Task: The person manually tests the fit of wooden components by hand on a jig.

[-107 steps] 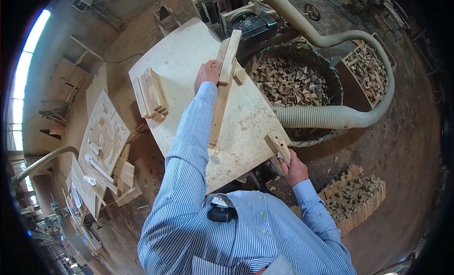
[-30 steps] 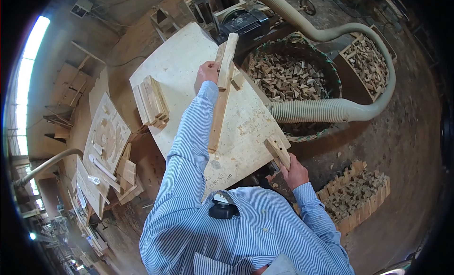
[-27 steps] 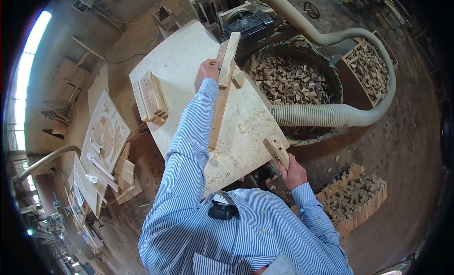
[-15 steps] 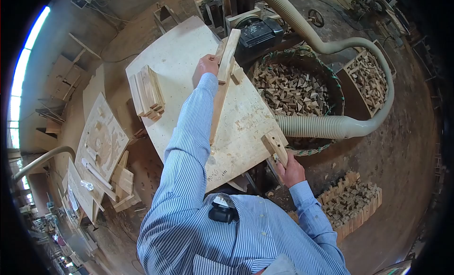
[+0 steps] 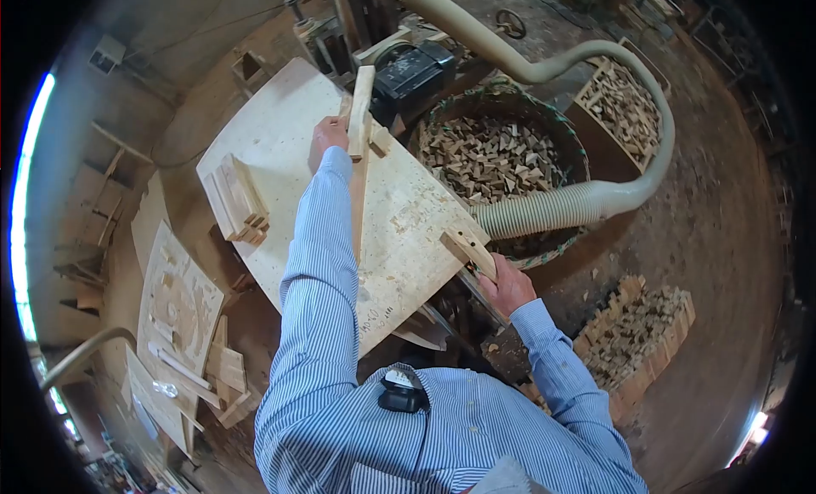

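- Here is the left hand (image 5: 330, 133), stretched far across the pale tabletop (image 5: 293, 137), fingers bent in against the side of the light wooden bar (image 5: 360, 112); whether they truly grip it or only press, one cannot tell from here.
- That bar sits near the table's far right edge, over the upper part of a long board (image 5: 359, 214) that runs down the surface beside the left sleeve (image 5: 319, 239).
- Tucked right up to the bar, on its right, a small wooden block (image 5: 380, 140).
- And down at the near right corner, the right hand (image 5: 510, 286)! Fingers closed around the lower end of the hole-marked wooden piece (image 5: 472, 252), which reaches up over the table's corner at a slant.
- Over on the left of the tabletop, a stack of wooden strips (image 5: 234, 198) lies side by side and piled, well apart from both hands.
- Just beyond the bar, a black motor (image 5: 412, 73).
- Off the right edge, a big basket (image 5: 575, 129) heaped with wood offcuts (image 5: 493, 158), with a ribbed hose (image 5: 544, 209) passing across its near part.
- Farther right, a box (image 5: 595, 141) full of similar bits; lower down, a wooden-sided stack (image 5: 650, 371) of short pieces on the floor.
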Demonstrator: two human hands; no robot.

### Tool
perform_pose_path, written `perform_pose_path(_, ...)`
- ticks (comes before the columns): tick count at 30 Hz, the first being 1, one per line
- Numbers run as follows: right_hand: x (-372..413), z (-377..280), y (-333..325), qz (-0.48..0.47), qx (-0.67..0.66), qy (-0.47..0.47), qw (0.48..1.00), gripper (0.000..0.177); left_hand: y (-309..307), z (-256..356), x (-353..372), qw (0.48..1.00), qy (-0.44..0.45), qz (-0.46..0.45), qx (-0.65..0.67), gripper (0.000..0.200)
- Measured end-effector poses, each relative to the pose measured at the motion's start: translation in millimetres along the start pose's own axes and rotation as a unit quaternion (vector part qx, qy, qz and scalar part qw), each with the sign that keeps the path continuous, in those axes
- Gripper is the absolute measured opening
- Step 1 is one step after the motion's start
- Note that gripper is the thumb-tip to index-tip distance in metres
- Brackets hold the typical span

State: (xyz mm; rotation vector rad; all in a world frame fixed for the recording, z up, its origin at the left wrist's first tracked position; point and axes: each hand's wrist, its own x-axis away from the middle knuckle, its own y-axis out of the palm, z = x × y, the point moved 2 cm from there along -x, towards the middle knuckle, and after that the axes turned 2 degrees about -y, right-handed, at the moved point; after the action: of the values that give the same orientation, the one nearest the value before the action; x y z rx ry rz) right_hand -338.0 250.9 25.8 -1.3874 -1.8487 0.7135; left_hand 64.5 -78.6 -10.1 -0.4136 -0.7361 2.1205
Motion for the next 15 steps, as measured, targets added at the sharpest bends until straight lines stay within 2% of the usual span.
perform_pose_path(6,30,23,1,0.046,-0.03,-0.02,0.998,0.048,-5,-3,26,0.997,0.025,-0.067,-0.031,0.035)
perform_pose_path(12,59,52,-5,-0.021,0.013,0.012,1.0,0.053,2,-3,68,0.996,0.051,-0.059,-0.036,0.037)
perform_pose_path(15,75,62,-10,-0.034,0.016,0.024,0.999,0.053,6,-2,87,0.997,0.032,-0.062,0.026,0.036)
